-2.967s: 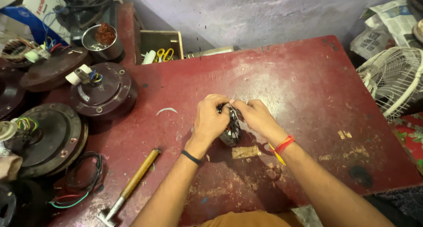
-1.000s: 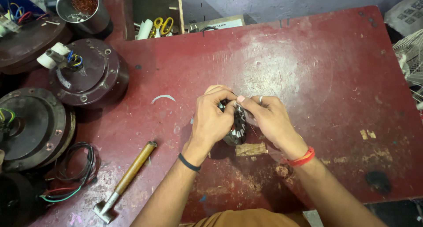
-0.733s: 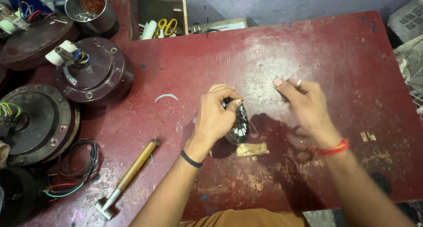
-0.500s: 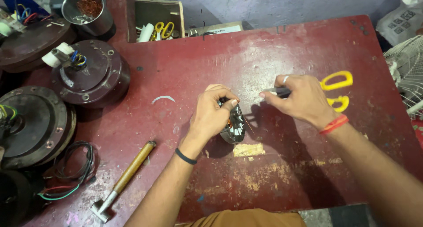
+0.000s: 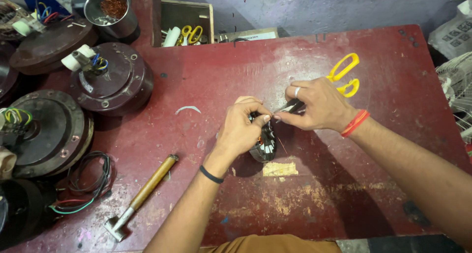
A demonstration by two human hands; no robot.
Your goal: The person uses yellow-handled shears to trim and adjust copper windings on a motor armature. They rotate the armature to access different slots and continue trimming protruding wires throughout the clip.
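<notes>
Stator [image 5: 263, 145]: small, round, dark, pale slot liners, copper strands, stood on edge on red counter [image 5: 206, 86]. Left hand [image 5: 243, 127] fingers pinched its top. Right hand [image 5: 317, 105] fingers closed around yellow-handled scissors [image 5: 344, 76].

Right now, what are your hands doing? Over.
Left hand grips small round copper-wound stator, upright on red table. Right hand holds yellow-handled scissors, tips at it. Nothing blocking.

Stator [image 5: 263, 146]: small round motor core, dark laminated ring with pale slot liners and copper-coloured winding showing; stands on edge, slightly tilted, on the red bench [image 5: 206, 81] near its middle.

Scissors [image 5: 339, 81]: yellow loop handles, dark blades; handles point up and away, blades angled down-left, tips just above the stator's top edge.
</notes>
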